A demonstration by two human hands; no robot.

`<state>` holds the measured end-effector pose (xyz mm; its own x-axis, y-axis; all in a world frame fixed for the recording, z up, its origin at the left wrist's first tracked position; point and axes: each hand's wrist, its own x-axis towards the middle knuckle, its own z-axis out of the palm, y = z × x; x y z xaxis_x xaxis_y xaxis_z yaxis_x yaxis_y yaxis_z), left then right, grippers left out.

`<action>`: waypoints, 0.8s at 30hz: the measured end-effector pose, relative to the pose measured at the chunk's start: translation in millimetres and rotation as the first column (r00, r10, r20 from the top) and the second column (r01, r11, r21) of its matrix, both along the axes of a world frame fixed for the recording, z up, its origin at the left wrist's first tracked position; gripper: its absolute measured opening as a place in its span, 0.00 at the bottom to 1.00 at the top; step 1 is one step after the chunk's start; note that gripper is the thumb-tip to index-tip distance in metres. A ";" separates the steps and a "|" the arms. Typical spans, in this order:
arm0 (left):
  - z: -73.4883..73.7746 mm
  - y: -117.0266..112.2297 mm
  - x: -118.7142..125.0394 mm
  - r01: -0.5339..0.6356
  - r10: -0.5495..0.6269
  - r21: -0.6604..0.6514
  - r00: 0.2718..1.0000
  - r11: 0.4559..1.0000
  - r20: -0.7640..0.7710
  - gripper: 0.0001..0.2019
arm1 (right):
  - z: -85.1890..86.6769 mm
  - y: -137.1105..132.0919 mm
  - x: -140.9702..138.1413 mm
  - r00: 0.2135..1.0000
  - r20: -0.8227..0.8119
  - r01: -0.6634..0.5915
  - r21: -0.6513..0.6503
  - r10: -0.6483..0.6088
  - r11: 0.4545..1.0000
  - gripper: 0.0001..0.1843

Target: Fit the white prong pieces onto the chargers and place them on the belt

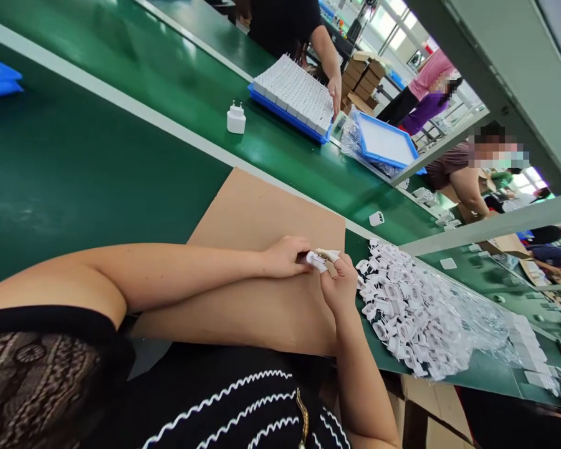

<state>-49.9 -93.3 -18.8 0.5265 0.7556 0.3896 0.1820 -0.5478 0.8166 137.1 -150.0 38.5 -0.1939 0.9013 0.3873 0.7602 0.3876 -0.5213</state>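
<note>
My left hand [287, 255] and my right hand [340, 284] meet above a sheet of brown cardboard [262, 312]. Between their fingertips is a small white plastic charger part [316, 260], gripped from both sides. Something white covers fingertips of my right hand, perhaps finger cots. Fingers hide much of the held part, so its inside cannot be made out. Just right of my right hand lies a large heap of loose white plastic charger parts [397, 299], partly in a clear plastic bag [481, 324].
A single white plug charger [236, 118] stands on the green belt [187, 93]; another white piece [376, 218] lies farther right. Across the belt, a co-worker's hand [335, 93] touches a blue tray [290, 115] full of chargers. A metal frame [509, 224] rises at the right.
</note>
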 end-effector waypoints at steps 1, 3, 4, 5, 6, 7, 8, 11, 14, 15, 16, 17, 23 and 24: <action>0.5 0.0 -0.2 0.007 -0.007 0.002 1.000 1.000 0.002 0.11 | -0.4 0.6 -0.4 0.999 0.048 -0.003 0.008 0.003 1.000 0.19; 1.0 0.1 -0.5 0.016 -0.016 -0.003 1.000 1.000 0.011 0.11 | -1.2 1.8 -0.1 0.993 0.119 -0.004 0.020 0.002 1.000 0.19; 1.2 0.1 -0.5 0.019 -0.019 -0.005 1.000 1.000 0.014 0.11 | -1.5 2.2 0.4 0.991 0.136 -0.004 0.028 0.000 1.000 0.18; 1.3 0.2 -0.6 0.019 -0.019 -0.006 1.000 1.000 0.012 0.11 | -1.5 2.5 0.9 0.991 0.135 -0.001 0.040 -0.004 0.999 0.17; 1.5 0.2 -0.7 0.016 -0.016 -0.009 1.000 1.000 0.007 0.11 | -1.2 2.6 1.6 0.993 0.120 0.005 0.053 -0.011 0.999 0.17; 1.7 0.1 -0.8 0.012 -0.012 -0.012 1.000 1.000 -0.004 0.11 | -0.8 2.7 2.2 0.995 0.095 0.014 0.066 -0.021 0.998 0.16; 1.8 -0.1 -0.9 0.008 -0.008 -0.016 1.000 1.000 -0.016 0.11 | -0.1 2.7 2.9 0.997 0.068 0.025 0.079 -0.030 0.997 0.16; 2.2 -0.7 -1.2 -0.002 0.001 -0.018 0.999 1.000 -0.036 0.11 | 1.7 2.9 4.5 0.998 0.056 0.018 0.103 -0.024 0.995 0.15; 1.7 -1.0 -1.4 -0.006 0.006 -0.016 1.000 1.000 -0.021 0.10 | 1.5 3.4 5.3 0.994 0.105 -0.027 0.102 0.016 0.994 0.16; 1.3 -1.0 -1.4 -0.006 0.006 -0.015 1.000 1.000 -0.016 0.10 | 0.8 3.4 5.4 0.992 0.125 -0.032 0.098 0.019 0.995 0.17; 0.9 -1.0 -1.2 -0.006 0.005 -0.013 1.000 1.000 -0.012 0.10 | 0.0 3.4 5.4 0.988 0.151 -0.031 0.098 0.016 0.995 0.17; 0.6 -1.1 -1.0 -0.006 0.005 -0.010 1.000 1.000 -0.008 0.09 | -0.8 3.4 5.4 0.983 0.184 -0.027 0.103 0.008 0.994 0.18; 1.1 -2.6 0.4 -0.016 0.016 -0.021 1.000 1.000 0.009 0.10 | -4.5 6.7 6.9 0.949 0.309 0.026 0.125 -0.063 0.992 0.16; 1.4 -2.7 0.4 -0.020 0.021 -0.029 1.000 0.999 0.008 0.10 | -5.6 7.2 7.2 0.952 0.298 0.037 0.106 -0.067 0.994 0.15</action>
